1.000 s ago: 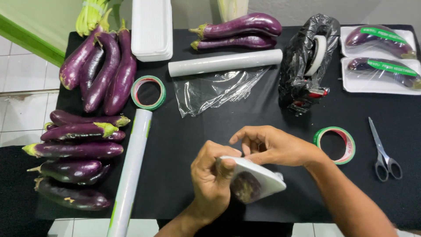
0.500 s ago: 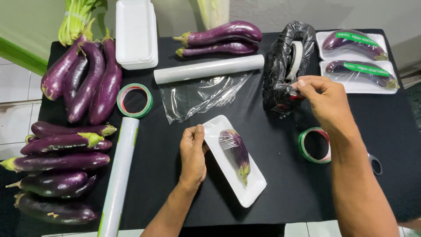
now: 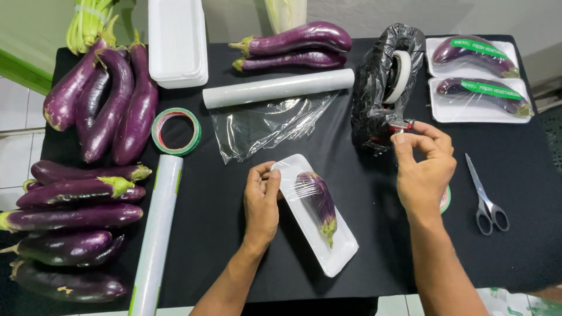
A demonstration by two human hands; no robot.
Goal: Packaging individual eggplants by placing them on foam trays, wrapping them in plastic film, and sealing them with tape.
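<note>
A black table (image 3: 234, 234) holds loose eggplants (image 3: 88, 193), wrap rolls (image 3: 275, 89), scissors (image 3: 486, 196); nothing blocks my tray (image 3: 328, 246). Its wrapped eggplant (image 3: 319, 202) runs diagonally, stem toward me. My left hand (image 3: 261, 202) presses flat fingers on the tray's edge. My right hand (image 3: 424, 164), earlier higher on the dispenser (image 3: 383, 88), now pinches tape at its cutter.

Bright, even, diffuse overhead lighting. Soft, short shadows only, faintest under the left hand (image 3: 261, 202) and beside the tray (image 3: 336, 260). Glare streaks on the eggplant skins (image 3: 111, 102), the film (image 3: 263, 123) and the roll (image 3: 278, 88). Sharp focus across the black cloth (image 3: 234, 234). Slight wide-angle bowing at the table edges; mild softness toward the corners. No motion blur on the right hand (image 3: 424, 169).
</note>
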